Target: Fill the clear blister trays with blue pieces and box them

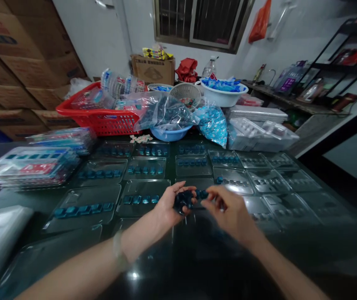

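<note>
My left hand (170, 204) is cupped round a handful of small dark blue pieces (183, 201). My right hand (228, 210) is beside it, fingers pinched together near one blue piece (202, 194) over a clear plastic blister tray (197, 183). Both hands hover above the dark table (197, 258). Several clear trays lie in rows ahead; those on the left and middle, such as one near tray (141, 196), hold a row of blue pieces, while trays on the right (268, 179) look mostly unfilled.
A red basket (100, 116) with packets, a blue bowl (168, 133) under a plastic bag, a bag of light blue pieces (214, 123) and a white basin (222, 93) stand at the back. Stacked packaged trays (31, 166) lie left; cardboard boxes (16, 62) line the wall.
</note>
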`<action>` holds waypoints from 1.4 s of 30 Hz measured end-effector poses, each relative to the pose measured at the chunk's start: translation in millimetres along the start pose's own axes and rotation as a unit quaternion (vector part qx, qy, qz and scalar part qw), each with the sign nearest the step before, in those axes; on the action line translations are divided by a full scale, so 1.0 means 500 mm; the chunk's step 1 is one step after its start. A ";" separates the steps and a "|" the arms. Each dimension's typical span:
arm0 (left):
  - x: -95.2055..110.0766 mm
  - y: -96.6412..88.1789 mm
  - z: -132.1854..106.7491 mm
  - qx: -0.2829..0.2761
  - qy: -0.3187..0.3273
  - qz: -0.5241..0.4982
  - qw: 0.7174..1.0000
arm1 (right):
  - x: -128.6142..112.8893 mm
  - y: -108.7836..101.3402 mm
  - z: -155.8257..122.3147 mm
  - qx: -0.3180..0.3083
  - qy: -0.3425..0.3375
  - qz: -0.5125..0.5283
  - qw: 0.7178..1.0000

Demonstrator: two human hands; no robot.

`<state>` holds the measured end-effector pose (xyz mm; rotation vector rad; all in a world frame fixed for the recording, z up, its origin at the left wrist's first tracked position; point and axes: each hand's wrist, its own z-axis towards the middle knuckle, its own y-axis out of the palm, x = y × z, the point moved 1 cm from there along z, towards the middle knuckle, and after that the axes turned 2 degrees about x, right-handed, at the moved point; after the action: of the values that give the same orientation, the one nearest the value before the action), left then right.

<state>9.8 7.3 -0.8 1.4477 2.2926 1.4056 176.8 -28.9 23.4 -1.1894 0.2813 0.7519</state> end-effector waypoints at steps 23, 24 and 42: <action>-0.057 0.035 -0.042 0.026 0.162 0.253 0.954 | -0.006 0.049 -0.035 0.055 0.221 0.431 0.873; -0.058 0.036 -0.042 0.034 0.171 0.264 0.949 | -0.005 0.050 -0.036 0.057 0.222 0.434 0.871; -0.066 0.051 -0.042 -0.010 0.225 0.310 0.924 | 0.025 0.049 -0.050 -0.111 0.251 0.587 0.761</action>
<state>34.4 -27.9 17.8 2.1625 2.1034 2.1078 174.4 -42.6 -10.8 -1.3676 1.5270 1.5622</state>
